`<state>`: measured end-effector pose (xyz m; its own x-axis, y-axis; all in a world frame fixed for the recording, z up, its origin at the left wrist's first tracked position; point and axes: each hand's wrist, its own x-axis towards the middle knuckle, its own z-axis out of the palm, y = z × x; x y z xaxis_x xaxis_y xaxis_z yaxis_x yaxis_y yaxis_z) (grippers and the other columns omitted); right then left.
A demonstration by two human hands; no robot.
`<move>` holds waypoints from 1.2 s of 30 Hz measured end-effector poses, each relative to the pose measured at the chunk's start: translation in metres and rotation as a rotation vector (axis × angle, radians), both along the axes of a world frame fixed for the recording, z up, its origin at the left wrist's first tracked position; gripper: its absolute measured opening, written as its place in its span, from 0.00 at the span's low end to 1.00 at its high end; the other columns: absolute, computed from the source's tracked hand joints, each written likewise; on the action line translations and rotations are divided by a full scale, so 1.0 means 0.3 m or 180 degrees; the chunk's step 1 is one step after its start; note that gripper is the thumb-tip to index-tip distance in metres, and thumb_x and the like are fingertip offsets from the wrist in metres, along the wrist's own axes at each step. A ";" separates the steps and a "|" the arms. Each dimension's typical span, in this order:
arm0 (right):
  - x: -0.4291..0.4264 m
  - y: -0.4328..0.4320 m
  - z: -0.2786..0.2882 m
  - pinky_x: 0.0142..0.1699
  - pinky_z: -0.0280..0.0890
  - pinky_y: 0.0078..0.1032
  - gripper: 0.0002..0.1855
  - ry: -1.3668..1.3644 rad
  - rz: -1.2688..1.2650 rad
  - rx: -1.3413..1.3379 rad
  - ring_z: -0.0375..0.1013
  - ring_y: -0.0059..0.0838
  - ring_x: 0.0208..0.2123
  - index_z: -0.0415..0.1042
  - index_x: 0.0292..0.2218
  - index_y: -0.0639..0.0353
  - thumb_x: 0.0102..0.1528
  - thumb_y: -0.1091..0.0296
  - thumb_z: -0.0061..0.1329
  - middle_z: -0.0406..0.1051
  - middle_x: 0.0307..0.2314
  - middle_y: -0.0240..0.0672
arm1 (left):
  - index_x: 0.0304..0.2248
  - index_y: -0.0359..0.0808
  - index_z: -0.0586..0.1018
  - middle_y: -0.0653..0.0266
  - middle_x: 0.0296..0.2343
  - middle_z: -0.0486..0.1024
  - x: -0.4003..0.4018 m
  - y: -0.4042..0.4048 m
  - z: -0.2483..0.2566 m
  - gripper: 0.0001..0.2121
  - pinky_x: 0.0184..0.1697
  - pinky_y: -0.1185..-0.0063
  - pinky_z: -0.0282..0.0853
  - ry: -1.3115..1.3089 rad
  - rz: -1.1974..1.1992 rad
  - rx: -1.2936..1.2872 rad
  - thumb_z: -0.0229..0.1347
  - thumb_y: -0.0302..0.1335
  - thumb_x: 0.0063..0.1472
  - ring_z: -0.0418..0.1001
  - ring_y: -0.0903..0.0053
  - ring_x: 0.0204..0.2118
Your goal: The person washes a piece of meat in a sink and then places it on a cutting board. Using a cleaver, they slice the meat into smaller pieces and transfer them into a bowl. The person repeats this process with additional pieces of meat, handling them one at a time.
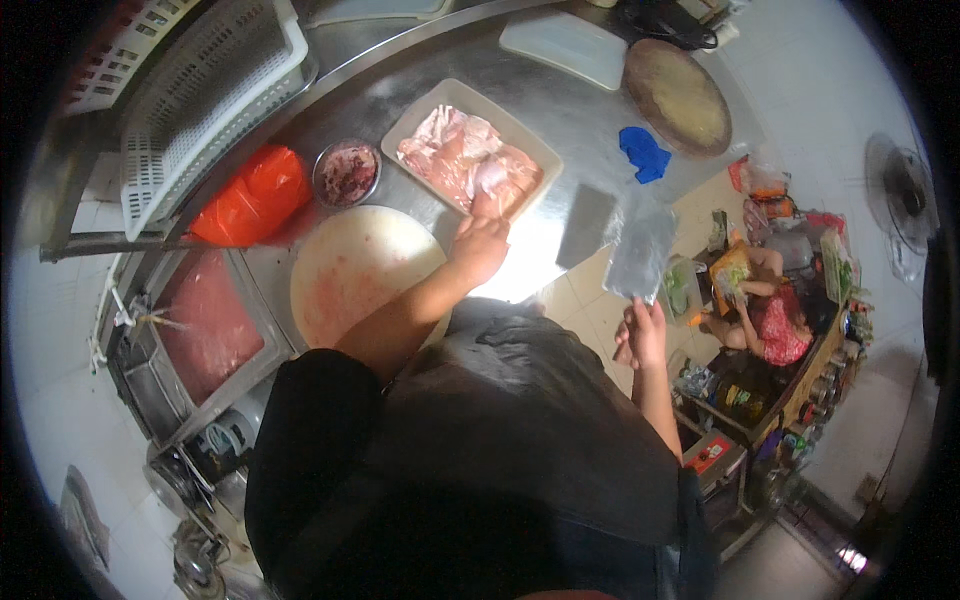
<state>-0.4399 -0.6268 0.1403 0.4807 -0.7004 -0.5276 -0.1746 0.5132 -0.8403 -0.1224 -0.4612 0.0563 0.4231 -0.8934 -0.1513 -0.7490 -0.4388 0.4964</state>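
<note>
My left hand (478, 244) reaches over the near rim of a pale plastic tub (551, 161). Its fingertips are at the raw poultry pieces (457, 150) lying in the tub; whether they grip one is hard to see. On the right, off the table's edge, my right hand (645, 330) pinches the lower end of a clear plastic bag (641, 251), which stretches up towards the table. Left of my left hand lies a round cutting board (367, 270) with reddish stains. A clear bowl of dark red meat scraps (346, 174) stands behind the board.
A red plastic bag (255, 196) and white baskets (210, 127) are at the left, above a sink (214, 330) with reddish contents. A blue cloth (645, 154), a pale lid (566, 46) and a round brown-rimmed board (677, 97) lie on the steel table. Another person (776, 322) sits low at the right.
</note>
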 end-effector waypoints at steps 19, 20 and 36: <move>0.462 -0.504 -0.197 0.40 0.69 0.26 0.19 0.0628 0.2677 -0.0845 0.72 0.21 0.33 0.69 0.51 0.65 0.63 0.66 0.53 0.75 0.31 0.31 | 0.66 0.66 0.57 0.67 0.69 0.44 0.237 -0.387 -0.088 0.25 0.65 0.50 0.58 -0.0018 0.1697 0.1391 0.40 0.43 0.71 0.48 0.44 0.68; 0.453 -0.514 -0.205 0.39 0.69 0.25 0.18 0.0554 0.2665 -0.0852 0.72 0.20 0.32 0.69 0.51 0.65 0.63 0.66 0.53 0.75 0.31 0.31 | 0.66 0.66 0.57 0.67 0.70 0.44 0.248 -0.382 -0.098 0.24 0.65 0.51 0.57 0.0144 0.1645 0.1497 0.39 0.42 0.72 0.47 0.45 0.69; 0.335 -0.368 -0.147 0.31 0.67 0.19 0.10 0.0110 0.1757 -0.0780 0.70 0.15 0.27 0.69 0.47 0.62 0.65 0.71 0.49 0.74 0.31 0.28 | 0.54 0.53 0.74 0.57 0.55 0.70 0.379 -0.272 -0.147 0.17 0.60 0.68 0.66 0.0030 0.1098 0.0649 0.44 0.33 0.68 0.69 0.61 0.58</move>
